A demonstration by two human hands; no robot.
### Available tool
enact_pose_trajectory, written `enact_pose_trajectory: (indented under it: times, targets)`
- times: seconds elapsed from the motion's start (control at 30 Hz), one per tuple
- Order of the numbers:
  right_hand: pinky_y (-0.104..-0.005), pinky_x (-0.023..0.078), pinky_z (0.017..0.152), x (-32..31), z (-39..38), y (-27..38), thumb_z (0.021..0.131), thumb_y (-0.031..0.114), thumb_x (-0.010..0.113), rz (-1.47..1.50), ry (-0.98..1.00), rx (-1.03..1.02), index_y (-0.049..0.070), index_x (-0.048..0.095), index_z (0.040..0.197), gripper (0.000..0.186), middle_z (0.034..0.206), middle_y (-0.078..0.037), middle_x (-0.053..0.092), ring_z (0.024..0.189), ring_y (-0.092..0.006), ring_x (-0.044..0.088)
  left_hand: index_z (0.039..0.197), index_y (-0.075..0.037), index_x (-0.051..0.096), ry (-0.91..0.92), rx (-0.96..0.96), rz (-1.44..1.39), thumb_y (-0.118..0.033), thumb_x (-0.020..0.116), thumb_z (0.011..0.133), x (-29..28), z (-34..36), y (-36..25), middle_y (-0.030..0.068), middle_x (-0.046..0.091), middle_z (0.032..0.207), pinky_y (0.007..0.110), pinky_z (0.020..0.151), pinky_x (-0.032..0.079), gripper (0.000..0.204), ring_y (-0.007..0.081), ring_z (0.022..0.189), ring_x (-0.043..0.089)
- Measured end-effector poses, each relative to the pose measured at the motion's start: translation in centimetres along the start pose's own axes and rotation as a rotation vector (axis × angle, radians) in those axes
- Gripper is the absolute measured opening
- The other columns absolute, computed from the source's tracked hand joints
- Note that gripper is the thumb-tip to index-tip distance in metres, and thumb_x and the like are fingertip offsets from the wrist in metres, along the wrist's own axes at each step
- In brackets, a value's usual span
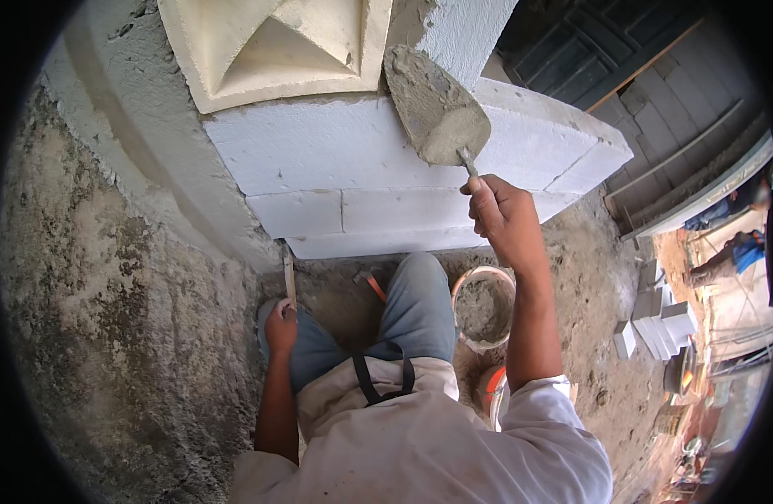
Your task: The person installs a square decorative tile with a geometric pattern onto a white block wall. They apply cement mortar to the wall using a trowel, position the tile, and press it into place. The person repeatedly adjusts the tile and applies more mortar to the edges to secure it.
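Observation:
My right hand (502, 214) grips the handle of a trowel (434, 105) whose blade is coated with wet grey mortar. The blade is raised against the top edge of a stack of white blocks (353, 164), just below a cream moulded ornament (269, 46). My left hand (281, 323) rests low by my knee, closed around a thin flat tool (289, 277) that points up toward the base of the blocks. My jeans-clad knee sits between both hands.
A bucket of grey mortar (484, 307) stands beside my right leg. A rough plastered wall (109, 294) fills the left. An orange-handled tool (374, 286) lies on the ground. More white blocks (659, 323) are stacked at the right, far below.

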State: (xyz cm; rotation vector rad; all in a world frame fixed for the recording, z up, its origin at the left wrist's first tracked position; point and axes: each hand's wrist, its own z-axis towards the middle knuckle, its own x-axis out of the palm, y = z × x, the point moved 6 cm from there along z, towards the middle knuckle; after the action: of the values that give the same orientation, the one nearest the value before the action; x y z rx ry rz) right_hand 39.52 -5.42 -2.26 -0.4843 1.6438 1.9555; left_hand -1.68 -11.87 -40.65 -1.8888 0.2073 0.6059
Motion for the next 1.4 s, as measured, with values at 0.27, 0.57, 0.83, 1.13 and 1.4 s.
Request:
enact_pose_trajectory:
  times: [0.27,0.57,0.83,1.13,1.4]
  targets:
    - [-0.04,0.045,0.057,2.9,0.1,-2.3,0.105,0.03,0.06,0.042,-0.108,-0.081,-0.004,0.063,0.085,0.04,0.061,-0.018,0.055,0.054,-0.0268,0.05,0.129,-0.003,0.069,0.013,-0.016,0.005,-0.023,0.062,0.1,-0.3,-0.1,0.5,0.0097,0.075,0.097,0.035,0.077,0.054,0.037,0.019,0.081,0.07]
    - [-0.046,0.046,0.06,4.8,-1.5,-4.5,0.103,0.027,0.061,-0.061,-0.129,-0.095,-0.004,0.06,0.082,0.038,0.068,-0.026,0.058,0.061,-0.0445,0.055,0.13,-0.004,0.07,0.023,-0.01,0.045,-0.024,0.063,0.099,-0.2,0.3,-0.2,0.0102,0.075,0.092,0.035,0.076,0.054,0.037,0.0201,0.079,0.07]
    - [-0.0359,0.05,0.058,-1.6,-0.9,1.1,0.109,0.03,0.053,0.0,-0.202,-0.19,-0.001,0.072,0.096,0.038,0.063,-0.01,0.063,0.056,-0.0214,0.063,0.128,-0.007,0.071,0.005,-0.02,0.115,-0.026,0.063,0.098,0.8,1.0,0.8,0.0126,0.076,0.103,0.041,0.083,0.055,0.037,0.0296,0.092,0.073]
    - [-0.0404,0.048,0.058,-5.8,2.4,5.8,0.109,0.037,0.052,-0.247,-0.166,-0.161,-0.002,0.071,0.095,0.046,0.06,-0.015,0.059,0.055,-0.0278,0.059,0.127,-0.005,0.071,-0.056,0.002,0.01,-0.023,0.062,0.1,0.3,0.6,1.2,0.0124,0.076,0.098,0.038,0.076,0.055,0.034,0.0243,0.08,0.073]
    - [-0.0484,0.049,0.064,-1.1,-0.2,1.0,0.106,0.028,0.056,-0.409,-0.1,-0.173,-0.003,0.065,0.089,0.036,0.071,-0.027,0.062,0.067,-0.0477,0.061,0.128,-0.007,0.07,-0.006,-0.017,0.031,-0.026,0.063,0.098,0.0,0.2,0.5,0.0146,0.076,0.104,0.039,0.081,0.055,0.036,0.0285,0.089,0.073]
